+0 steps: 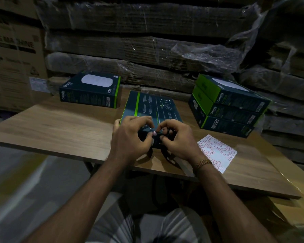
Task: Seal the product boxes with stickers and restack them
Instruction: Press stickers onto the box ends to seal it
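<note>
Both hands curl over the near end of a box (pixel 148 106) lying flat on the surface (pixel 63 130). The left hand (pixel 130 139) and right hand (pixel 176 139) pinch a small pink sticker (pixel 154 132) between them. A sticker sheet (pixel 218 152) lies just right. Farther back, one box (pixel 93 89) sits left, a three-box stack (pixel 230 106) right, before wrapped cardboard (pixel 147 41).

Both hands sit on the near end of a dark teal cardboard product box (pixel 148 106) lying flat on the wooden bench (pixel 60 130). Left hand (pixel 130 137) and right hand (pixel 177 139) pinch a tiny pink sticker (pixel 154 132) between them. White sticker sheet (pixel 218 152) just right.
</note>
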Demonstrator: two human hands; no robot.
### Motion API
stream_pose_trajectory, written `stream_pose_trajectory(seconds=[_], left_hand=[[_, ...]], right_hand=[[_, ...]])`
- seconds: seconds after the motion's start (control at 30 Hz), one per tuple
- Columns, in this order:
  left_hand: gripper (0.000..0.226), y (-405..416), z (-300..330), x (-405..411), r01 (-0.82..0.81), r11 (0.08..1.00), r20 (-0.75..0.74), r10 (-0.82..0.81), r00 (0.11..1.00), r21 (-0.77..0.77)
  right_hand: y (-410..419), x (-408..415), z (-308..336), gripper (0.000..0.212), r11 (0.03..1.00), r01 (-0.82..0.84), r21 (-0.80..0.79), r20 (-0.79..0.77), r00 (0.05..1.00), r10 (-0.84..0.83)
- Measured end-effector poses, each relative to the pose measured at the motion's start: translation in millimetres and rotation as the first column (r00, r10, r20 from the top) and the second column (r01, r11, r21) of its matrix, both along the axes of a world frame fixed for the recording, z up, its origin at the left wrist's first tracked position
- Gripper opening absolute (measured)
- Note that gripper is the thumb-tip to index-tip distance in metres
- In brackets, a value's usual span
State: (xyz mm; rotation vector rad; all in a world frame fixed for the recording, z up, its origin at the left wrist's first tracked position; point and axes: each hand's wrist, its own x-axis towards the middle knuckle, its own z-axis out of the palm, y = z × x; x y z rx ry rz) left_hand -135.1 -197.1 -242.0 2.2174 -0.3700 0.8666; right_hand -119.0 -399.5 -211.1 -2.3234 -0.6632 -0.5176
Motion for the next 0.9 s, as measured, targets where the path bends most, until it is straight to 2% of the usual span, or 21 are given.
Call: stream_pose_trajectory(seconds=[0.17,0.33,0.6,0.73,0.9], left_hand=[[0.013,-6.1,-0.6,-6.1,-0.028,0.995,0.101,0.018,0.995,0.097],[0.013,-5.1,-0.7,-7.1,-0.031,0.996,0.098,0.023,0.995,0.081],[0.028,-3.9,-1.2,-3.4,-0.064,0.997,-0.010,0.065,0.998,0.049],[0.042,-2.2,-1.5,-3.5,-0.050,0.998,-0.025,0.051,0.998,0.024],[0.046,-3.7,-1.4,-2.8,-0.051,0.998,-0.019,0.050,0.999,-0.030]], right_hand=[[3.0,1.2,0.4,0.028,0.999,0.013,-0.030,0.039,0.999,-0.012],[2.7,0.6,1.7,0.026,0.999,0.014,-0.037,0.021,1.000,-0.013],[-0.6,-1.9,1.6,0.032,0.999,0.017,0.049,-0.030,0.999,-0.015],[-1.2,-0.6,0.4,0.031,1.000,0.022,0.001,-0.023,1.000,-0.022],[-1.0,-0.3,2.7,0.029,1.000,0.014,-0.019,-0.049,0.999,-0.015]])
